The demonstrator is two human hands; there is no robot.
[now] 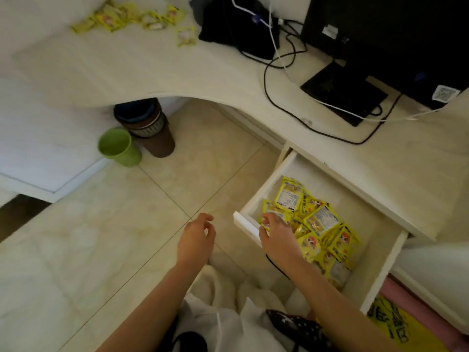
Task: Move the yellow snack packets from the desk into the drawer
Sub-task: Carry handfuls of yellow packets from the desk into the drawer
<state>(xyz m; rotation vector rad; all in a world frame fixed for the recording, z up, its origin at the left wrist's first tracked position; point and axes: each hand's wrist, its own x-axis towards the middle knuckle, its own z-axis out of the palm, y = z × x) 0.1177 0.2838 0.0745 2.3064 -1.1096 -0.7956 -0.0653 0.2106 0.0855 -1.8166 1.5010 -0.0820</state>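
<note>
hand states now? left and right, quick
Left hand: open, fingers loosely curled, empty, above floor.
Right hand: in the drawer, fingers on yellow snack packets; grip unclear.

Soft, even indoor light with faint shadows. The desk [142,69] looks washed out toward its far left corner, where detail smears. Wide-angle bending curves the frame's edges.

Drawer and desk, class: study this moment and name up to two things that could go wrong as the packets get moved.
1. The packets in the drawer are heaped toward the front of the open drawer; more could spill out or jam it on closing.
2. The packets on the desk lie far from the right hand and left hand, near the black cables; a long reach might snag them.
</note>
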